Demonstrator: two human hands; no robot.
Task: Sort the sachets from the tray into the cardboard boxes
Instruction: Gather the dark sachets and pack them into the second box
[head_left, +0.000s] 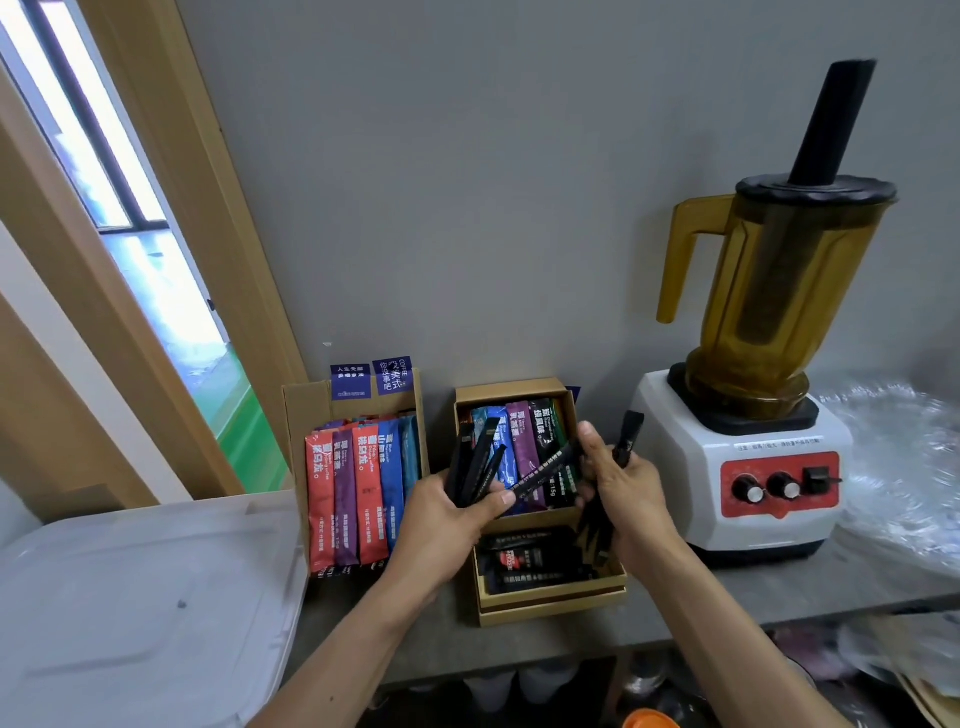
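Two cardboard boxes stand on the grey counter against the wall. The left box (300, 410) holds upright red, purple and blue sachets (358, 499). The right box (550, 605) has coloured sachets (524, 436) in its far compartment and black sachets (535, 561) in its near one. My left hand (447, 525) grips a fan of black stick sachets (475, 467) above the right box. My right hand (628, 493) holds more black sticks (623, 441), and one long black stick (545, 470) spans between both hands. No tray with sachets is identifiable.
A white blender (753, 467) with an amber jug and black tamper stands right of the boxes. Crinkled clear plastic (904, 467) lies at the far right. A translucent plastic lid or bin (145, 597) sits at the left. A wooden door frame (156, 260) is on the left.
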